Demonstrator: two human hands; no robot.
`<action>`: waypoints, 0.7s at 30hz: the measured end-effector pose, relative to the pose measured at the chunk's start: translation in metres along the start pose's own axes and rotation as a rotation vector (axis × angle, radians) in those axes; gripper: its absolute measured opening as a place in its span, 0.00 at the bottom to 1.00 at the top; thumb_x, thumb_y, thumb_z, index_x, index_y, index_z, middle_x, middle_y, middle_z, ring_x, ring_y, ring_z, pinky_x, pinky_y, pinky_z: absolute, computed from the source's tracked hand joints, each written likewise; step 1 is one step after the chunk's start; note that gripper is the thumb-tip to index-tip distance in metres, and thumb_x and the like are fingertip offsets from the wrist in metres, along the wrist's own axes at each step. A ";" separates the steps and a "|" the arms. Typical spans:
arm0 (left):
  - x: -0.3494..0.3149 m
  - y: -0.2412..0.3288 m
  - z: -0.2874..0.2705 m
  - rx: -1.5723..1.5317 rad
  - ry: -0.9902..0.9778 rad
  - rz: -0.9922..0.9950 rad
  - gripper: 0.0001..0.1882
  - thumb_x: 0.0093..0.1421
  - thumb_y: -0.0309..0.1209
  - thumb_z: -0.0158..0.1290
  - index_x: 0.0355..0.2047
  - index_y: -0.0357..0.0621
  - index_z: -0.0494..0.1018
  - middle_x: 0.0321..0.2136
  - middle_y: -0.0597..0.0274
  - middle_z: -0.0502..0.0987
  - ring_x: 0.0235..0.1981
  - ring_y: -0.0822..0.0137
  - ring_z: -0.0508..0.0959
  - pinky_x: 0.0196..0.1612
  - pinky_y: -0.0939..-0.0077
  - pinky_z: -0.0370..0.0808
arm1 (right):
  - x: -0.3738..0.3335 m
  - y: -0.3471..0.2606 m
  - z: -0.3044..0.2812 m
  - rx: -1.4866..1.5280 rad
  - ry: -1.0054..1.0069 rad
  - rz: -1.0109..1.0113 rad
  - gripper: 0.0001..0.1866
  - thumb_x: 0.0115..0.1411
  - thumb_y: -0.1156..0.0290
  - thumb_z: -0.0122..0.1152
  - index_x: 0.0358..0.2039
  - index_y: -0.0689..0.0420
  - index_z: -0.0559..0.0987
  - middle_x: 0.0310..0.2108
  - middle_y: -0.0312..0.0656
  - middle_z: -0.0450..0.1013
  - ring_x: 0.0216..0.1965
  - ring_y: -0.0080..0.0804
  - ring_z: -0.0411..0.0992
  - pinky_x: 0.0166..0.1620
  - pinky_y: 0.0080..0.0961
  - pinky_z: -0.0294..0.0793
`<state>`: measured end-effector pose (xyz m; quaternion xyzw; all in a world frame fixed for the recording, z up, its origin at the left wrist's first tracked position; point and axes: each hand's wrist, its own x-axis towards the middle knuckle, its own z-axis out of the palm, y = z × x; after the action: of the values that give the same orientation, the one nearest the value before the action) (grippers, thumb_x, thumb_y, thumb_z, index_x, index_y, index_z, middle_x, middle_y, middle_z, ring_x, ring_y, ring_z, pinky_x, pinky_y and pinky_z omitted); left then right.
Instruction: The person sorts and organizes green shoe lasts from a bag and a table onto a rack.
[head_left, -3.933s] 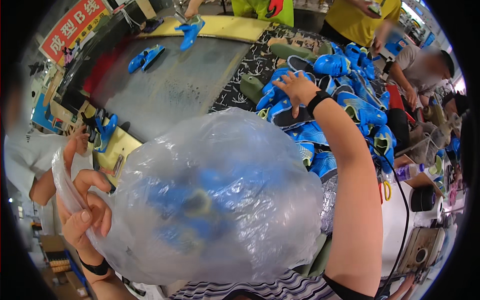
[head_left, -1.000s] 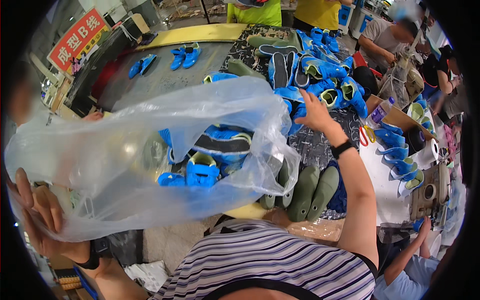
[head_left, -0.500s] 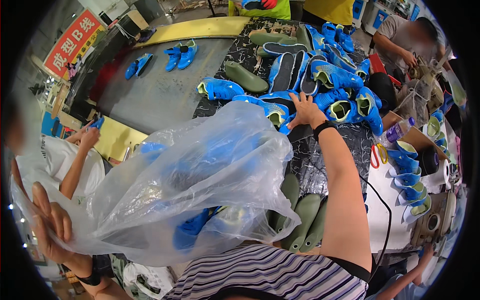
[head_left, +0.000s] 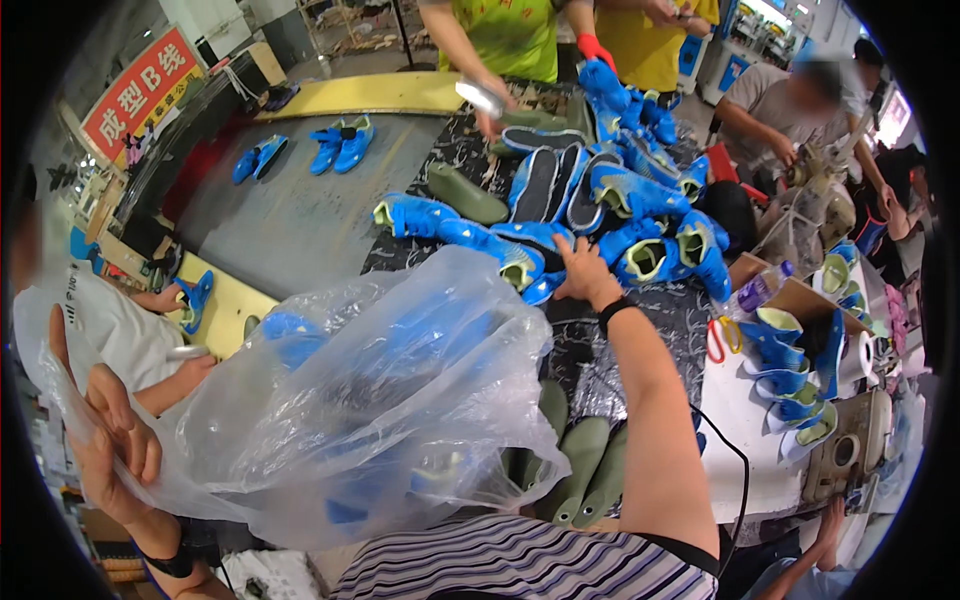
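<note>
At the left, my left hand [head_left: 118,440] holds the edge of a large clear plastic bag [head_left: 300,400], one finger stretched up and the others curled. The bag spreads across the near table, with blue shoes showing blurred through it. Further off, my right hand [head_left: 588,272] reaches past the bag, its fingers spread against a blue shoe [head_left: 532,240] at the near edge of a pile of blue shoes [head_left: 640,190]. Several of those lie with dark soles up; others show pale green linings. Green shoe lasts [head_left: 580,465] lie beside the bag, below my right forearm.
On the right table are scissors [head_left: 725,340], a bottle [head_left: 765,288] and a row of blue shoe uppers [head_left: 785,365]. A black cable [head_left: 745,470] hangs near my right arm. A grey belt [head_left: 300,210] carries blue shoes. Co-workers stand at the left, far side and right.
The view has shifted, so the table appears lower and further left. A co-worker's red-gloved hand now holds a blue shoe above the pile. My right hand keeps its place by the same shoe.
</note>
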<state>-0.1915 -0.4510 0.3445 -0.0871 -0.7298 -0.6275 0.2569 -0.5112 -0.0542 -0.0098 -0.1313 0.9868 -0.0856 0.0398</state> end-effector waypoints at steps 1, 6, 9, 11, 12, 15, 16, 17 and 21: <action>-0.005 0.003 0.001 -0.073 0.072 -0.012 0.45 0.60 0.27 0.49 0.65 0.46 0.28 0.28 0.59 0.61 0.09 0.83 0.53 0.08 0.91 0.54 | -0.002 -0.002 0.004 -0.007 0.030 0.002 0.61 0.28 0.57 0.79 0.63 0.41 0.52 0.51 0.57 0.60 0.51 0.66 0.62 0.49 0.45 0.71; -0.020 0.002 -0.006 -0.160 0.017 0.002 0.44 0.60 0.26 0.48 0.66 0.46 0.28 0.28 0.58 0.62 0.08 0.83 0.53 0.08 0.91 0.53 | -0.030 -0.004 0.010 0.087 0.134 0.026 0.51 0.34 0.62 0.77 0.59 0.41 0.56 0.46 0.57 0.62 0.49 0.65 0.64 0.46 0.47 0.73; -0.026 0.013 -0.010 -0.134 -0.009 -0.011 0.45 0.60 0.28 0.49 0.66 0.47 0.29 0.28 0.61 0.62 0.08 0.84 0.54 0.08 0.92 0.52 | -0.047 0.001 0.010 0.135 0.192 0.078 0.48 0.36 0.65 0.75 0.58 0.42 0.57 0.46 0.57 0.62 0.48 0.63 0.64 0.46 0.47 0.72; -0.031 0.019 -0.013 -0.105 -0.018 -0.024 0.45 0.60 0.30 0.51 0.66 0.48 0.30 0.27 0.64 0.62 0.08 0.85 0.54 0.09 0.93 0.52 | -0.061 0.008 0.008 0.207 0.247 0.151 0.46 0.38 0.68 0.74 0.57 0.42 0.57 0.45 0.57 0.62 0.47 0.62 0.65 0.47 0.46 0.71; -0.033 0.022 -0.014 -0.092 -0.019 0.012 0.45 0.59 0.30 0.51 0.66 0.48 0.30 0.27 0.64 0.63 0.08 0.84 0.54 0.08 0.93 0.51 | -0.067 0.009 0.005 0.204 0.251 0.147 0.46 0.38 0.68 0.74 0.57 0.42 0.57 0.45 0.57 0.62 0.47 0.62 0.65 0.47 0.46 0.71; -0.036 0.032 -0.009 -0.049 0.011 0.036 0.46 0.59 0.30 0.51 0.66 0.48 0.30 0.27 0.64 0.64 0.07 0.84 0.54 0.08 0.92 0.51 | -0.092 0.015 -0.016 0.526 0.434 0.354 0.43 0.40 0.69 0.72 0.55 0.44 0.58 0.47 0.61 0.62 0.47 0.62 0.65 0.49 0.47 0.69; -0.034 0.031 -0.007 -0.018 0.036 0.014 0.46 0.58 0.31 0.51 0.66 0.47 0.30 0.27 0.65 0.64 0.07 0.84 0.54 0.08 0.92 0.51 | -0.101 0.025 -0.023 0.548 0.539 0.323 0.43 0.41 0.70 0.71 0.56 0.48 0.57 0.49 0.59 0.62 0.46 0.57 0.68 0.49 0.43 0.69; -0.030 0.026 -0.006 -0.074 -0.048 0.020 0.46 0.58 0.30 0.51 0.66 0.47 0.30 0.28 0.64 0.65 0.08 0.84 0.54 0.09 0.92 0.51 | -0.109 0.038 -0.032 0.733 0.587 0.237 0.43 0.41 0.70 0.71 0.56 0.51 0.57 0.49 0.56 0.63 0.45 0.52 0.69 0.49 0.40 0.69; -0.013 0.031 -0.007 -0.164 -0.167 -0.033 0.42 0.58 0.28 0.48 0.66 0.44 0.34 0.31 0.59 0.66 0.10 0.84 0.54 0.10 0.91 0.52 | -0.164 -0.007 -0.135 1.153 0.551 -0.039 0.43 0.43 0.68 0.71 0.57 0.59 0.56 0.44 0.44 0.68 0.43 0.34 0.69 0.47 0.30 0.70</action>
<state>-0.1648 -0.4490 0.3656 -0.1479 -0.6961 -0.6799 0.1770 -0.3657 0.0046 0.1336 -0.0801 0.7537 -0.6341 -0.1528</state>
